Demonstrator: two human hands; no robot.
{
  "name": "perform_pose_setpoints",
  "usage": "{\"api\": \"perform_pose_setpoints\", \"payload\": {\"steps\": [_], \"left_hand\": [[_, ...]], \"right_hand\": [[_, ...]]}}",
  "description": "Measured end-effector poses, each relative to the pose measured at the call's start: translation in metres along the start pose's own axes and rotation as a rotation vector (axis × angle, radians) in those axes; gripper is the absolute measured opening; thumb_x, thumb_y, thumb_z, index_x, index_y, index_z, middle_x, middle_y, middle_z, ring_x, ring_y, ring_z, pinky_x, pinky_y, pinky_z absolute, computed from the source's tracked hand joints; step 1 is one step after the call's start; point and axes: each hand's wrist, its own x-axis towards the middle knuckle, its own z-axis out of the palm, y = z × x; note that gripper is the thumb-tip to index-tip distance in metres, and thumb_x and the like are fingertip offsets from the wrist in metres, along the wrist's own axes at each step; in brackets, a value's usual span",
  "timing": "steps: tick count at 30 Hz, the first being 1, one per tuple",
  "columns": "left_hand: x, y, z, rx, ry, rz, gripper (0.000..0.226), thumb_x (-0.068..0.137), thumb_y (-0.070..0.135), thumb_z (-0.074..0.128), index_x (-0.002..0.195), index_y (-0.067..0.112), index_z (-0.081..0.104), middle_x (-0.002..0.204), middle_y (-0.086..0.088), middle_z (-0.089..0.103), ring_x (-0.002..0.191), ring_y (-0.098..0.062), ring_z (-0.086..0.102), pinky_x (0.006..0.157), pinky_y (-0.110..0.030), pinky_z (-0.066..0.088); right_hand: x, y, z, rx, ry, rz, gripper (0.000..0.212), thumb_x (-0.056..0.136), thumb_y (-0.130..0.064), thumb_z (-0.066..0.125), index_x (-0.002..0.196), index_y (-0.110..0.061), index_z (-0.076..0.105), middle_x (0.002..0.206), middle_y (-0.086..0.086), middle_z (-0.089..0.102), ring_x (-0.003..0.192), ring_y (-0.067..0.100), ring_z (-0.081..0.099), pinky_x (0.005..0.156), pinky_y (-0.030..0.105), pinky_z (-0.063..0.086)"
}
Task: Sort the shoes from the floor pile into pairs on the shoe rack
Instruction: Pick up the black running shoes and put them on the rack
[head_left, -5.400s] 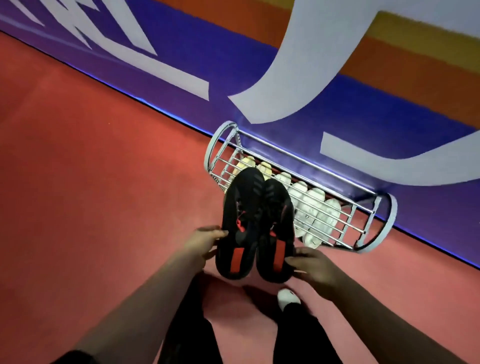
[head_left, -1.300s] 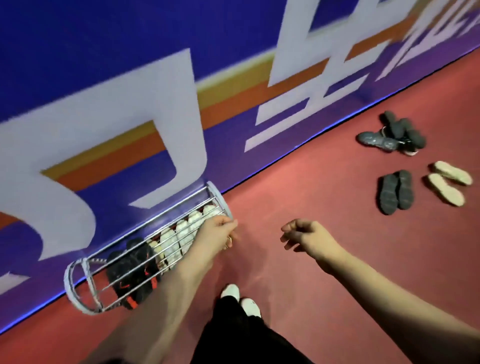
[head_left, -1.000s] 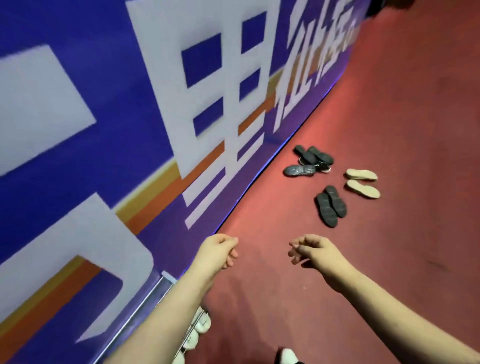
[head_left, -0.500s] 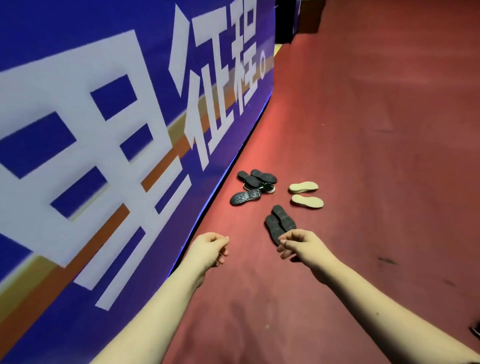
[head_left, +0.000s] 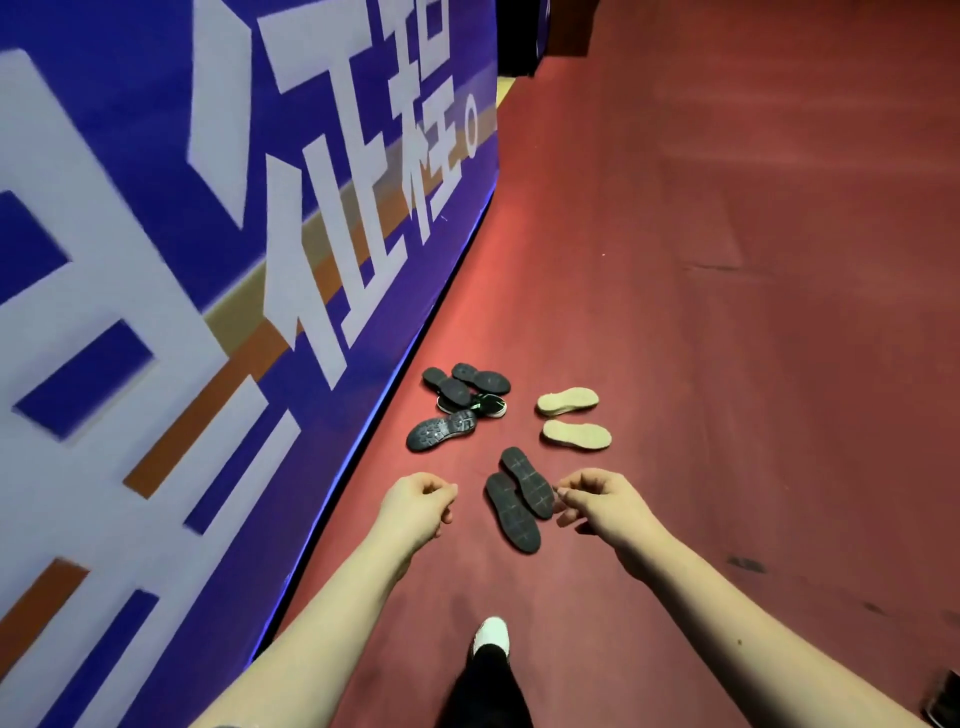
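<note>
A blue banner wall (head_left: 156, 270) with white lettering is running along the left, meeting a red floor (head_left: 727, 312) stretching right; the left hand (head_left: 415, 506) is hovering, fingers loosely curled, holding nothing; shoes are lying sole-up on the floor: a dark heap (head_left: 454, 388) by the wall, a black pair (head_left: 512, 512) between the hands, a tan pair (head_left: 574, 434) further right; the right hand (head_left: 605, 501) is hanging just beside the black pair, fingers loosely curled, empty.

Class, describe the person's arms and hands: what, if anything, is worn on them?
Left forearm and right forearm are bare, no sleeve in view. The left hand and right hand wear no gloves; no watch or bracelet shows at either wrist.
</note>
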Motion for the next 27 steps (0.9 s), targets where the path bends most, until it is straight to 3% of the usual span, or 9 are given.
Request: {"api": "perform_pose_setpoints", "payload": {"steps": [8,16,21,27], "left_hand": [[0.162,0.089,0.016,0.003,-0.045,-0.017,0.020,0.089,0.016,0.057,0.070,0.013,0.059,0.057,-0.004,0.056,0.044,-0.016,0.040,0.045,-0.020,0.031],[0.283,0.149,0.052,0.056,-0.069,-0.047,0.015,0.090,0.017,0.057,0.075,0.012,0.060,0.060,-0.004,0.056,0.045,-0.012,0.043,0.039,-0.015,0.034],[0.344,0.143,0.072,0.019,0.016,-0.180,0.013,0.090,0.017,0.056,0.080,0.011,0.061,0.060,-0.005,0.055,0.044,-0.013,0.042,0.037,-0.014,0.035],[0.425,0.108,0.111,0.025,0.143,-0.335,0.014,0.089,0.021,0.058,0.076,0.015,0.061,0.058,-0.002,0.057,0.049,-0.013,0.048,0.059,-0.024,0.040]], "right_hand": [[0.143,-0.071,-0.039,-0.071,0.053,0.060,0.014,0.092,-0.006,0.051,0.083,-0.010,0.061,0.077,0.008,0.067,0.064,0.017,0.054,0.057,0.024,0.040],[0.274,-0.095,-0.085,-0.040,0.074,0.130,0.012,0.092,-0.007,0.052,0.084,-0.010,0.060,0.077,0.009,0.068,0.061,0.017,0.056,0.058,0.026,0.040],[0.371,-0.086,-0.098,-0.119,-0.056,0.200,0.013,0.092,-0.010,0.054,0.081,-0.010,0.060,0.077,0.009,0.069,0.063,0.018,0.058,0.061,0.027,0.042],[0.509,-0.060,-0.100,-0.275,-0.260,0.278,0.013,0.092,-0.014,0.055,0.082,-0.009,0.061,0.078,0.010,0.069,0.063,0.018,0.060,0.060,0.027,0.043]]}}
